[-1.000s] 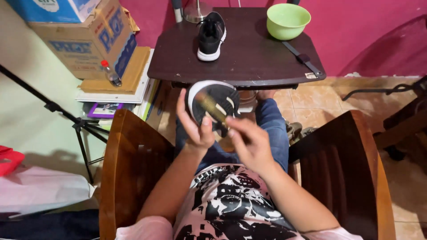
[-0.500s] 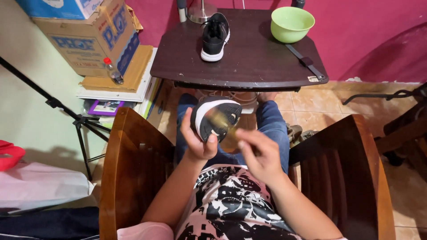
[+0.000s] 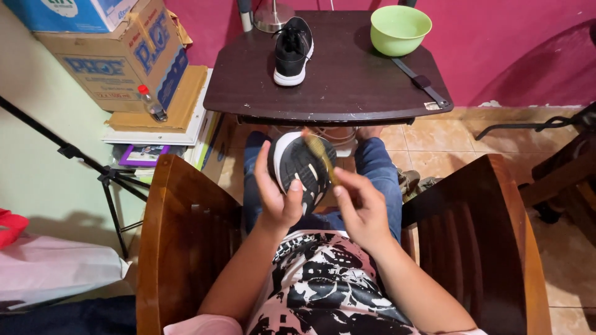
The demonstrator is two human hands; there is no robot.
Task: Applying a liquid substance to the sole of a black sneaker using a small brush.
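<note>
Far off on your table [image 3: 347, 93] sits a green bowl [image 3: 400, 28] at the right corner; its inside looks bare as far as you can see. A black shoe [image 3: 292, 49] stands to its left, and a dark strap [image 3: 422, 82] lies near the right edge. Boxes [image 3: 118, 53] are stacked at far left, a small bottle [image 3: 152, 103] beside them. Over your lap, your left hand [image 3: 276, 192] is raised with the palm toward you, fingers and thumb wrapped round the heel end of a second shoe, the sneaker [image 3: 302, 167], sole turned up at you. Your right hand [image 3: 362, 208] sits just right of it, fingers pinched shut on a brush [image 3: 320, 152] whose blurred head lies across the sole's far end.
</note>
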